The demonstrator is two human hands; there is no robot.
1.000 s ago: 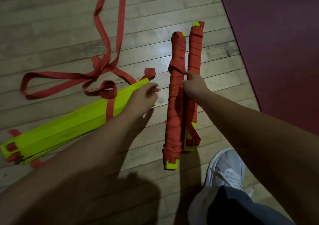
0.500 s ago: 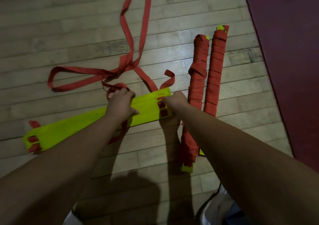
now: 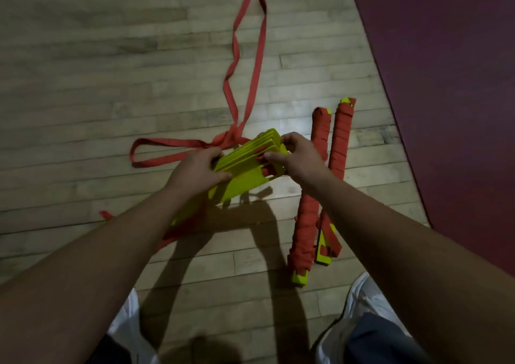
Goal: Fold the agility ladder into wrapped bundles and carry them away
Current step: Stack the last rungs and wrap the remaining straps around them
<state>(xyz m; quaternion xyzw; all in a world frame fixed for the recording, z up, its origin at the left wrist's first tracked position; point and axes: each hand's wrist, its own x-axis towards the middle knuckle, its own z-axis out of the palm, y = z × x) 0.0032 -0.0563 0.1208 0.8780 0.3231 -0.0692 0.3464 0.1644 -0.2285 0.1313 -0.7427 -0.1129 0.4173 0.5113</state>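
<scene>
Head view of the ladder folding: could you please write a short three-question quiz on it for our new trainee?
1. True or false: the left grip and the right grip both hold the stack of yellow rungs.
2. How many wrapped bundles lie on the wooden floor? A) one B) two C) four
3. Fill in: the loose red strap trails away over the floor, and the maroon mat lies on the person's ____ side.
Key: 1 true; 2 B; 3 right.
</scene>
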